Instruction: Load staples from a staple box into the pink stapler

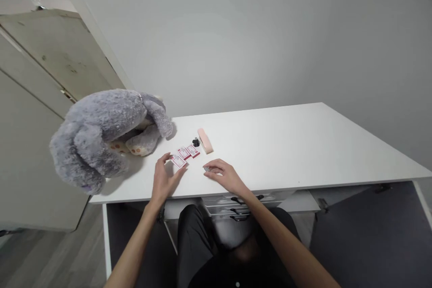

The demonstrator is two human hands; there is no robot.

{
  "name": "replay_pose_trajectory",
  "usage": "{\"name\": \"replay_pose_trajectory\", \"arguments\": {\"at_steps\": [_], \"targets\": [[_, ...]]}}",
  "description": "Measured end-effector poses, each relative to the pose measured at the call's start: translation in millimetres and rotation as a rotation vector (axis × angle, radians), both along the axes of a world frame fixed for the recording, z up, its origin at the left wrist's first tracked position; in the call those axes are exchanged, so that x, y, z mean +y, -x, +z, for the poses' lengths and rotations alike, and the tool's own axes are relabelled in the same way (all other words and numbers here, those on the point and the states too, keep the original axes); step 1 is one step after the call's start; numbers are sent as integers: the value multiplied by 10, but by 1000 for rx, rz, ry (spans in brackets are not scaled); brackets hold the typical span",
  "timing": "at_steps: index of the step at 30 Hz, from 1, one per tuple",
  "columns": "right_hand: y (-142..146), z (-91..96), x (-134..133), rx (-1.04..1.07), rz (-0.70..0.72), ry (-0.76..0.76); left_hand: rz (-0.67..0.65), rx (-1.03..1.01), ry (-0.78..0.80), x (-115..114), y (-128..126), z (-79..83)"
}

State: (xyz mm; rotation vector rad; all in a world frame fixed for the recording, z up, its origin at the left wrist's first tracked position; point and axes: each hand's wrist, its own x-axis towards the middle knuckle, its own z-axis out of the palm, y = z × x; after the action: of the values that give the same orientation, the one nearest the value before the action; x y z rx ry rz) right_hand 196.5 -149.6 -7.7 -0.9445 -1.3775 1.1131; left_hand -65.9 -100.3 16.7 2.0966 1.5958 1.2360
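Note:
My left hand [164, 179] rests on the white table [303, 144], thumb and fingers curled around a small red-and-white card [177, 161]. Two more such cards [188, 151] lie in a row just beyond it. My right hand [224, 174] lies on the table to the right, its fingertips pinched on a tiny grey object [206, 168] that I cannot name. A small black item [195, 142] and a pink oblong case [205, 140] sit behind the cards.
A big grey plush toy [104, 132] lies on the table's left end, overhanging the edge. A white wall stands behind the table. A drawer unit [236, 204] is under the table by my knees. A pale cabinet [40, 99] stands at the left.

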Motion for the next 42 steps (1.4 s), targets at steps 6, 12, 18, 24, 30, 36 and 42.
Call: {"name": "replay_pose_trajectory", "arguments": {"at_steps": [6,12,18,24,30,36,42], "targets": [[-125,55,25,139,137,93,-210,-138,6,-352,-649,69],[-443,29,18,247,179,240,-443,-444,228,-290,-997,98],[-629,14,17,398,276,326,-606,-657,525,-156,-1151,93],[-758,23,57,432,88,290,-377,-667,411,-83,-1244,52],[-873,-49,32,316,-180,176,-304,-632,420,-105,-1305,-23],[-785,-69,-10,49,-178,3,-398,-673,396,-137,-1354,-77],[-786,-61,-31,-185,-251,-104,-472,-628,460,-136,-1322,-96]]}}
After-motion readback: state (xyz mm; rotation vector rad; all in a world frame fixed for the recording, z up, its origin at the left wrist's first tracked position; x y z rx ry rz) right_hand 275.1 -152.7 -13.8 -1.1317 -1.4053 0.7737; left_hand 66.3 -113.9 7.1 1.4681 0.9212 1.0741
